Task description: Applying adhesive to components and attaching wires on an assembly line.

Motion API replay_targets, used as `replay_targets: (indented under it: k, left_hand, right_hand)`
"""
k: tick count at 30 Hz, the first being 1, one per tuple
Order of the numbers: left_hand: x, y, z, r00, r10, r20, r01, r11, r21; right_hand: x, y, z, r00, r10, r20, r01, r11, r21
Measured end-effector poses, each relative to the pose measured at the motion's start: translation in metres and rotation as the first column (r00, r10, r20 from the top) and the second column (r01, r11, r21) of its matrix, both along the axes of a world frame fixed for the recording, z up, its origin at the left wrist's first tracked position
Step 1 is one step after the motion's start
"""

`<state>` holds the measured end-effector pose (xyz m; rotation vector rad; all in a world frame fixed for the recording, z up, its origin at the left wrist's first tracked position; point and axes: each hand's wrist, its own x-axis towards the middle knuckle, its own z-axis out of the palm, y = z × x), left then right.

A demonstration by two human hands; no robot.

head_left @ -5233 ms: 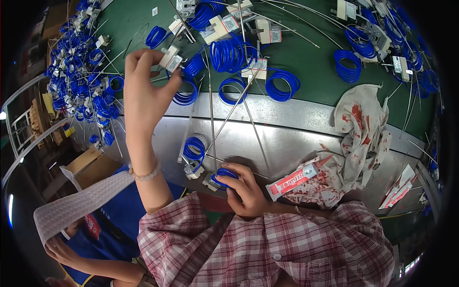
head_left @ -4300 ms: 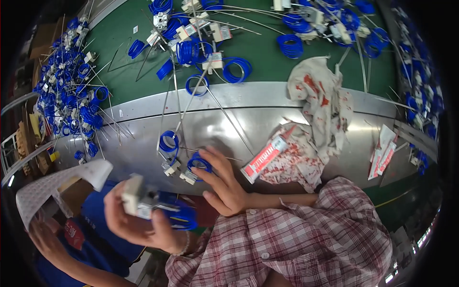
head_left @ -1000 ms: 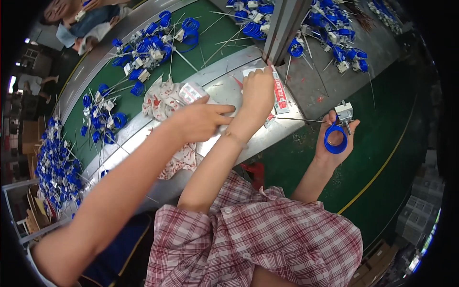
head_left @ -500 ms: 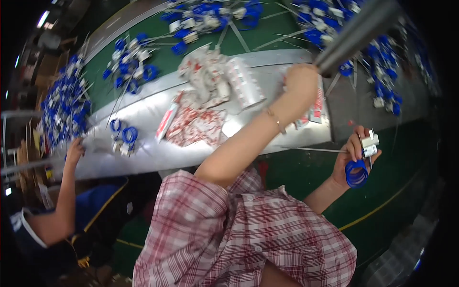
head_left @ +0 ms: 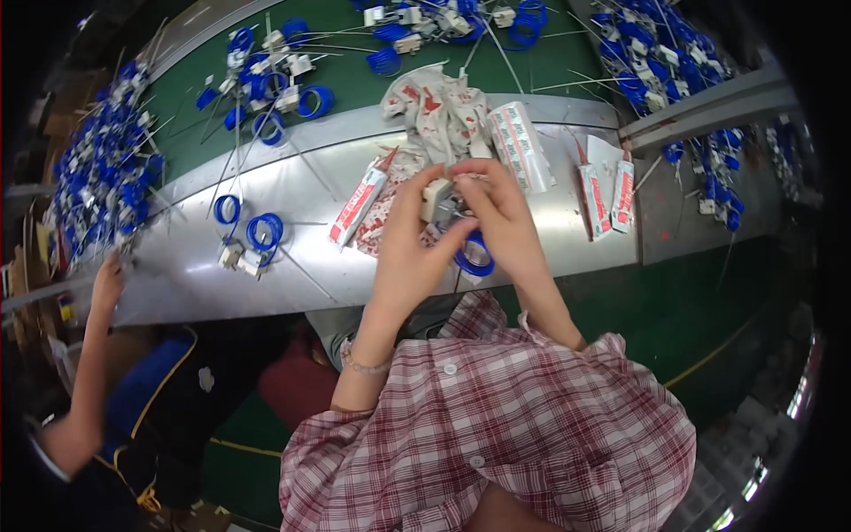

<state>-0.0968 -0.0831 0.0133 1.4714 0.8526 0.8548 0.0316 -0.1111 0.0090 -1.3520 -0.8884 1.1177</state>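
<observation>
In front of me, above the metal worktop, I hold a small white-and-metal part with a blue coil (head_left: 476,255) between both hands. My left hand (head_left: 409,244) grips the white block side with its fingers closed around it. My right hand (head_left: 507,215) is closed on the other side, its fingertips bent over the part's top. The blue coil hangs below my right fingers. Fingers hide much of the part's body. Just behind my hands lies a red-stained white cloth (head_left: 441,113). Left of them is a white-and-red tube (head_left: 359,206) with a red nozzle.
Two similar tubes (head_left: 596,197) lie to the right, near a clear-wrapped roll (head_left: 521,146). Loose coiled parts (head_left: 250,235) sit left on the metal worktop (head_left: 204,279). Heaps of blue-coiled parts cover the green belt (head_left: 341,84). A co-worker's arm (head_left: 93,332) reaches in at left.
My left hand has come back from the tubes at the right to the middle. My right hand has brought the blue-coiled part in from the right, and both hands now hold it.
</observation>
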Motion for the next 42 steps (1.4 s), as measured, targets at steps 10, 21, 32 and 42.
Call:
replay_targets:
  k: [10, 21, 32, 42]
  left_hand:
    - [0.033, 0.033, 0.005, 0.63, 0.44, -0.64, 0.129, 0.753, 0.645]
    - [0.09, 0.106, -0.019, 0.916, -0.225, -0.332, 0.387, 0.713, 0.584]
    - [0.085, 0.1, -0.028, 0.977, -0.209, -0.051, 0.214, 0.959, 0.186]
    - [0.089, 0.099, -0.023, 0.973, -0.222, -0.062, 0.224, 0.974, 0.022]
  right_hand:
    - [0.039, 0.01, -0.003, 0.279, -0.459, 0.844, 0.326, 0.872, 0.366]
    - [0.08, 0.004, -0.019, 0.686, -0.367, 0.628, 0.277, 0.93, 0.241]
    - [0.088, 0.013, -0.021, 0.744, -0.366, 0.56, 0.265, 0.93, 0.256]
    - [0.094, 0.021, -0.016, 0.388, -0.462, 0.798, 0.064, 0.877, 0.477]
